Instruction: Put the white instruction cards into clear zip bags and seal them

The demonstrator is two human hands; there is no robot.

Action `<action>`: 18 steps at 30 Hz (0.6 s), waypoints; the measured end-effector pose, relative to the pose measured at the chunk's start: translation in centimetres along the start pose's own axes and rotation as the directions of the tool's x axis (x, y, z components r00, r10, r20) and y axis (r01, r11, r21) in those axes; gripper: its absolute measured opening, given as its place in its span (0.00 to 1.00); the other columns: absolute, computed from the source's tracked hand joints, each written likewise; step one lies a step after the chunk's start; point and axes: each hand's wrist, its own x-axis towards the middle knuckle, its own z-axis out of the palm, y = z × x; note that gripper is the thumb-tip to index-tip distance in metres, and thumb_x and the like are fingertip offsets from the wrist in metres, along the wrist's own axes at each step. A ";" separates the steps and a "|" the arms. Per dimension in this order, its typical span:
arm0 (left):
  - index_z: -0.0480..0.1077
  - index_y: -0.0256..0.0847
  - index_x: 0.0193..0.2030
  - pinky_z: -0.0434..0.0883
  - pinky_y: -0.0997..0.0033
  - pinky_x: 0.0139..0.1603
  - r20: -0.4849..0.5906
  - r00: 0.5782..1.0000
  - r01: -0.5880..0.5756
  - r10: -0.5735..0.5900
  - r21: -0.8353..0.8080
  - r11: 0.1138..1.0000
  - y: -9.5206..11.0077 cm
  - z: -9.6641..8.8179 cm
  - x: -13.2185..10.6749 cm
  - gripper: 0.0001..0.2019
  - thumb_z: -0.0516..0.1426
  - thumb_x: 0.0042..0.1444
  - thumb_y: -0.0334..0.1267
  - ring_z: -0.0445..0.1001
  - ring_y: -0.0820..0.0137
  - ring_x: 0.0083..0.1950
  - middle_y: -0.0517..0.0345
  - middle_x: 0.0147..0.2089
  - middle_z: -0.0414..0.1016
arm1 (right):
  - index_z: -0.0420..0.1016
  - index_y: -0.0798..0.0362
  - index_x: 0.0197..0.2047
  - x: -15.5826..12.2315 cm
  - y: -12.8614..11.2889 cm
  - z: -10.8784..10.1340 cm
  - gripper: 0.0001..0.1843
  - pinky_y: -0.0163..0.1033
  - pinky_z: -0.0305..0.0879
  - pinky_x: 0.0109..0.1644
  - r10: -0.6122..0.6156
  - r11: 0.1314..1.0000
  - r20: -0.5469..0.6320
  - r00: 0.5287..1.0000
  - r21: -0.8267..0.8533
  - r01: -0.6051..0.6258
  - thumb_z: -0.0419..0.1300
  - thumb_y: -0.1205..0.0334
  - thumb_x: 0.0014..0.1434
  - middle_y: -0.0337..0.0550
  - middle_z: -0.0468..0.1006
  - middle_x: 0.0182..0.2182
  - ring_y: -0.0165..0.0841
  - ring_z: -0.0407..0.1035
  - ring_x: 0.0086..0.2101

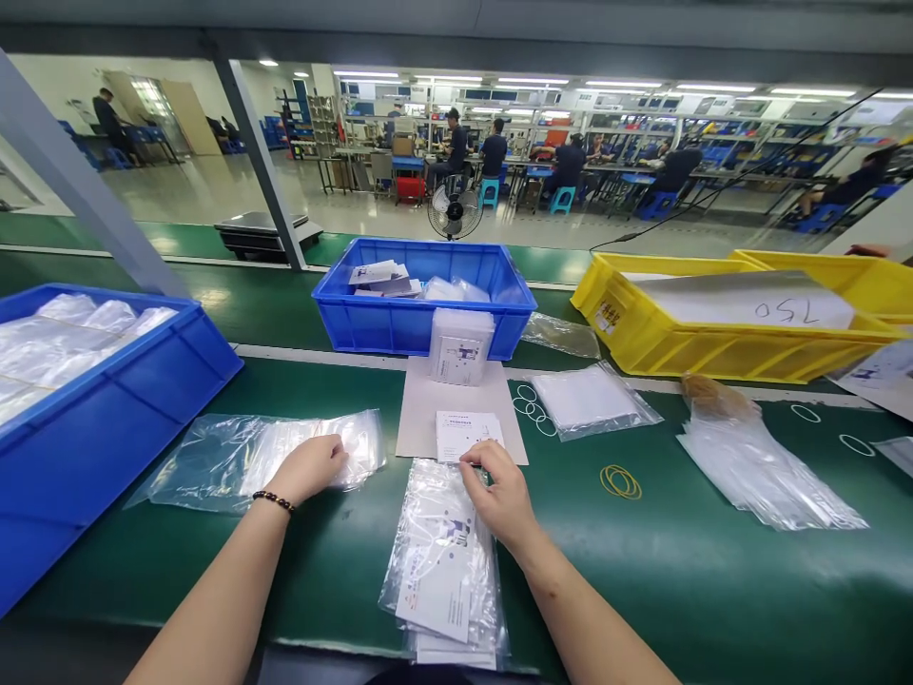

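Observation:
My left hand (312,468), with a beaded bracelet at the wrist, rests on a flat pile of clear plastic bags (275,447), its fingers curled in a pinch on the top bag. My right hand (503,497) has thumb and forefinger together at the lower edge of a printed white card (467,433); the other fingers are bent. That card lies on a grey board (417,409). Behind it, an upright stack of similar cards (460,352) leans against a blue bin. Nearest me, overlapping bagged cards (442,571) lie below the right hand.
A blue bin (424,328) with cards stands ahead; another blue bin (143,381) holds clear bags. Right are a yellow bin (713,352), a bagged white stack (592,400), bundled bags (770,466), yellow rubber bands (620,481) and white rings (532,404). A post (261,162) rises ahead.

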 end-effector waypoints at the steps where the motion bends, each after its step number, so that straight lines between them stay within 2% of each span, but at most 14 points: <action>1: 0.60 0.40 0.23 0.55 0.73 0.26 -0.001 1.000 -0.022 0.022 -0.034 0.999 0.5 0.0 -0.3 0.10 0.45 0.51 0.39 0.67 0.66 0.28 0.55 0.25 0.68 | 0.68 0.54 0.27 0.0 -0.2 0.1 0.08 0.38 0.61 0.35 0.011 0.999 0.018 1.000 0.033 -0.011 0.51 0.65 0.55 0.43 0.69 0.27 0.33 0.65 0.31; 3: 0.59 0.40 0.23 0.56 0.74 0.26 -0.004 0.996 -0.091 0.091 -0.154 0.984 2.2 0.0 -1.3 0.12 0.45 0.52 0.43 0.65 0.68 0.27 0.58 0.24 0.66 | 0.69 0.54 0.27 0.0 -0.4 0.3 0.10 0.37 0.62 0.33 0.077 0.988 0.104 0.992 0.124 -0.090 0.52 0.61 0.55 0.44 0.70 0.27 0.32 0.65 0.29; 4: 0.59 0.40 0.23 0.56 0.74 0.26 -0.004 0.991 -0.131 0.134 -0.221 0.966 3.3 0.2 -1.9 0.13 0.45 0.52 0.44 0.64 0.68 0.26 0.59 0.23 0.65 | 0.71 0.55 0.29 -0.1 -0.5 0.5 0.10 0.36 0.62 0.31 0.136 0.969 0.170 0.976 0.180 -0.167 0.52 0.59 0.55 0.43 0.71 0.26 0.31 0.65 0.27; 7: 0.59 0.40 0.22 0.54 0.74 0.25 0.033 0.965 -0.238 0.261 -0.314 0.919 6.7 0.9 -3.4 0.12 0.46 0.51 0.43 0.62 0.70 0.25 0.61 0.21 0.63 | 0.70 0.57 0.43 -0.4 -0.6 1.1 0.18 0.34 0.61 0.23 0.316 0.848 0.400 0.861 0.287 -0.445 0.51 0.53 0.55 0.39 0.70 0.21 0.27 0.62 0.18; 8: 0.59 0.39 0.21 0.53 0.74 0.24 0.057 0.955 -0.261 0.292 -0.314 0.913 7.7 1.2 -3.7 0.12 0.46 0.50 0.43 0.61 0.71 0.24 0.61 0.21 0.63 | 0.68 0.58 0.47 -0.6 -0.5 1.2 0.21 0.33 0.59 0.21 0.355 0.817 0.434 0.828 0.287 -0.500 0.50 0.53 0.56 0.37 0.69 0.20 0.26 0.60 0.16; 9: 0.58 0.39 0.19 0.52 0.74 0.24 0.081 0.946 -0.274 0.313 -0.311 0.910 8.6 1.5 -3.9 0.13 0.47 0.50 0.42 0.60 0.72 0.24 0.61 0.20 0.62 | 0.66 0.58 0.50 -0.7 -0.4 1.3 0.22 0.33 0.59 0.20 0.376 0.817 0.432 0.820 0.264 -0.513 0.49 0.54 0.56 0.36 0.69 0.19 0.26 0.60 0.15; 10: 0.58 0.39 0.18 0.51 0.74 0.23 0.093 0.942 -0.280 0.323 -0.316 0.906 9.3 1.9 -3.9 0.14 0.48 0.50 0.43 0.59 0.72 0.23 0.61 0.19 0.62 | 0.66 0.58 0.51 -0.8 -0.3 1.4 0.22 0.33 0.60 0.20 0.372 0.851 0.397 0.839 0.215 -0.479 0.49 0.55 0.57 0.37 0.70 0.19 0.27 0.61 0.15; 11: 0.58 0.39 0.18 0.51 0.74 0.23 0.094 0.939 -0.281 0.330 -0.344 0.896 9.8 2.3 -3.7 0.15 0.48 0.50 0.44 0.58 0.73 0.22 0.62 0.19 0.61 | 0.67 0.57 0.51 -0.9 -0.1 1.4 0.21 0.34 0.62 0.23 0.340 0.903 0.338 0.878 0.143 -0.405 0.48 0.58 0.57 0.38 0.71 0.20 0.28 0.63 0.17; 13: 0.58 0.39 0.17 0.52 0.75 0.23 0.079 0.942 -0.248 0.326 -0.491 0.835 10.4 3.1 -3.0 0.18 0.49 0.50 0.50 0.58 0.74 0.22 0.62 0.18 0.60 | 0.68 0.58 0.50 -1.1 0.2 1.3 0.20 0.36 0.65 0.29 0.189 0.982 0.226 0.956 -0.045 -0.183 0.45 0.62 0.58 0.44 0.75 0.25 0.32 0.69 0.24; 14: 0.59 0.39 0.18 0.54 0.75 0.22 0.069 0.948 -0.212 0.311 -0.591 0.779 10.6 3.5 -2.6 0.20 0.48 0.50 0.52 0.58 0.74 0.21 0.62 0.18 0.60 | 0.68 0.58 0.50 -1.2 0.4 1.3 0.20 0.37 0.65 0.32 0.093 0.988 0.206 0.974 -0.137 -0.066 0.44 0.64 0.58 0.47 0.76 0.28 0.33 0.70 0.27; 16: 0.60 0.38 0.18 0.56 0.76 0.22 0.060 0.963 -0.128 0.263 -0.757 0.640 10.6 4.4 -1.8 0.22 0.48 0.49 0.56 0.59 0.75 0.20 0.62 0.18 0.61 | 0.67 0.59 0.51 -1.3 0.7 1.3 0.21 0.36 0.64 0.31 -0.056 0.958 0.215 0.975 -0.264 0.113 0.42 0.67 0.59 0.48 0.77 0.30 0.33 0.71 0.28; 18: 0.61 0.37 0.17 0.56 0.76 0.20 0.063 0.976 -0.061 0.207 -0.838 0.542 10.6 5.1 -1.4 0.22 0.50 0.47 0.55 0.59 0.75 0.18 0.62 0.16 0.60 | 0.66 0.60 0.52 -1.4 0.8 1.5 0.21 0.35 0.63 0.28 -0.140 0.916 0.237 0.961 -0.336 0.217 0.42 0.69 0.58 0.48 0.77 0.28 0.33 0.70 0.26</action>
